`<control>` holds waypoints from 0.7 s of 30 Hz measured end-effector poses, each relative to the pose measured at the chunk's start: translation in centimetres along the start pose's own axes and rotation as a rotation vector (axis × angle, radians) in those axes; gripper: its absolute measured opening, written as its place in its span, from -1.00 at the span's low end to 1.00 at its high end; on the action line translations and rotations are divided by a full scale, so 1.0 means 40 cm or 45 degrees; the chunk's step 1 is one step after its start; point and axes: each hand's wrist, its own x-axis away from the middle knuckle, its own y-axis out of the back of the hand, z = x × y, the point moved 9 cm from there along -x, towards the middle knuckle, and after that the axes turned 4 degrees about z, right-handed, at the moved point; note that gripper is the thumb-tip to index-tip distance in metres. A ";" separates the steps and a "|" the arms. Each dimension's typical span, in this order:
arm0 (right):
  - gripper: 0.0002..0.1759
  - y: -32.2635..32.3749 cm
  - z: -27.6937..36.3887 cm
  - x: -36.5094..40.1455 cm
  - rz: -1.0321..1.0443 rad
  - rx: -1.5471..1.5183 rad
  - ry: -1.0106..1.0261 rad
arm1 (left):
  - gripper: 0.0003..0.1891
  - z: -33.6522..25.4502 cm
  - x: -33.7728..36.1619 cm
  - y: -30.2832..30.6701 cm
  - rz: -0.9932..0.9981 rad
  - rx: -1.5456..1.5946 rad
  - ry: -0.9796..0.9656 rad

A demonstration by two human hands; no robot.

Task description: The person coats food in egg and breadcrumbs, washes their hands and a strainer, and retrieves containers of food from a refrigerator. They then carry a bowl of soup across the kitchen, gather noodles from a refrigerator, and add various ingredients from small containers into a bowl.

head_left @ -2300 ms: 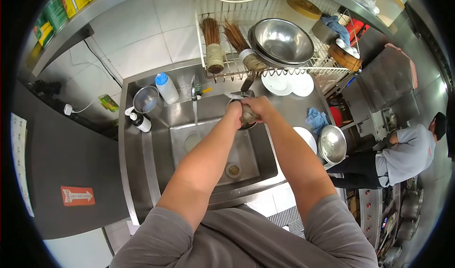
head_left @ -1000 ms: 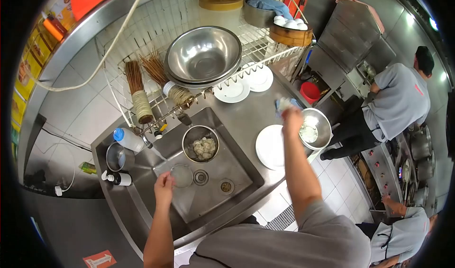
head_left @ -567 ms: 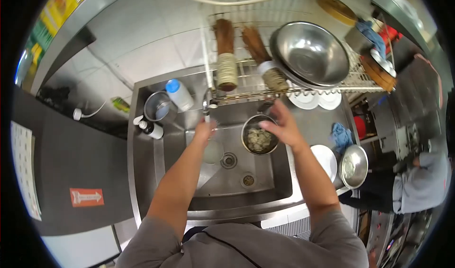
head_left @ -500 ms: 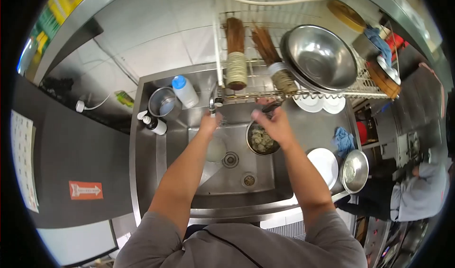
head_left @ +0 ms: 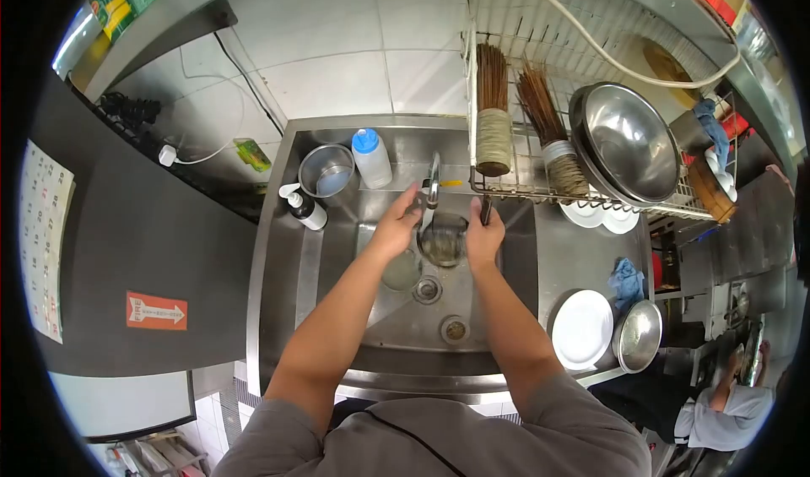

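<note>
My right hand (head_left: pixel 485 234) grips the dark handle of a metal pan (head_left: pixel 442 242), which is held over the sink (head_left: pixel 396 329). Water runs from the faucet (head_left: pixel 434 177) at the pan's left side, and the pan's contents look blurred. My left hand (head_left: pixel 398 225) is beside the stream, left of the pan, its fingers apart and nothing in them. Below it, a round pale greenish dish (head_left: pixel 402 271) lies in the sink near the drain (head_left: pixel 428 289).
A metal pot (head_left: pixel 327 171), a blue-capped bottle (head_left: pixel 372 158) and a pump bottle (head_left: pixel 304 207) stand at the back left. On the right are a wire rack with brushes (head_left: pixel 494 139) and steel bowls (head_left: pixel 631 142), a white plate (head_left: pixel 582 329), and a co-worker (head_left: pixel 726 414).
The pan has moved left under the faucet, with my right hand now on its handle. My left hand has opened and come off the faucet. The view has shifted left.
</note>
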 end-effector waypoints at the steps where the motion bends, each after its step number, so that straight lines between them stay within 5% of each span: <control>1: -0.62 -0.029 -0.009 -0.014 -0.058 -0.197 0.044 | -0.50 0.053 0.017 0.024 -0.029 -0.004 0.073; 3: -0.59 -0.061 -0.029 -0.034 -0.108 -0.397 0.079 | -0.46 0.130 0.051 0.062 -0.065 -0.014 0.155; 7: -0.57 -0.092 0.024 -0.046 0.069 -0.070 0.219 | -0.47 0.232 0.110 0.097 -0.191 -0.027 0.275; 9: -0.55 -0.095 0.028 -0.051 0.025 -0.348 0.181 | -0.47 0.262 0.117 0.079 -0.188 0.050 0.357; 12: -0.52 -0.088 0.071 -0.024 0.038 -0.154 0.342 | -0.47 0.229 0.102 0.065 -0.247 0.081 0.251; 16: -0.55 -0.064 -0.066 -0.010 0.207 -0.385 -0.004 | -0.48 0.211 0.083 0.010 -0.181 -0.100 0.340; 19: -0.61 0.082 0.044 0.068 0.326 -0.627 0.022 | -0.52 0.233 0.054 -0.033 -0.149 -0.080 0.275; 21: -0.62 0.163 0.205 0.081 0.423 -0.454 0.084 | -0.56 0.272 0.023 -0.067 -0.086 -0.072 0.209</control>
